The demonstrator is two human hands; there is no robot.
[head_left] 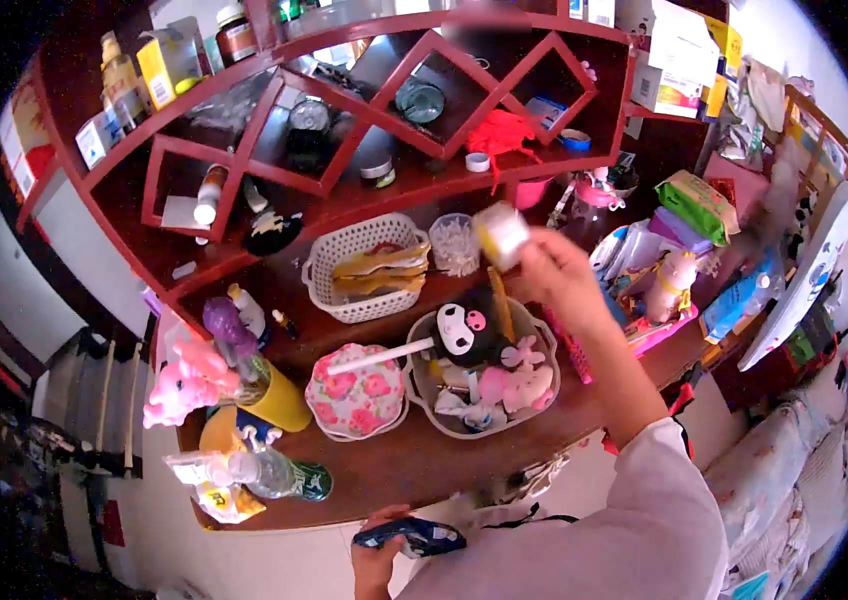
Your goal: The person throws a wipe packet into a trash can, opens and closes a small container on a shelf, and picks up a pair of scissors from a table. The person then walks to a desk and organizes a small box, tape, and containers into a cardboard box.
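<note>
a small box [502,235], pinched in the right hand [559,268] toward the surface's [369,465] back edge, is best kept off the swab cup [455,245], a packet [431,537] being gripped by the left hand [379,548].

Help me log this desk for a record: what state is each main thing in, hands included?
Right hand: closed on white-and-yellow item
White-and-yellow item: held up, blurred
Left hand: closed on dark packet
Dark packet: held
White basket: open, holding brown packets
Clear tub: open, white sticks inside
Floral box: closed
Grey basin: open, holding toys
</note>
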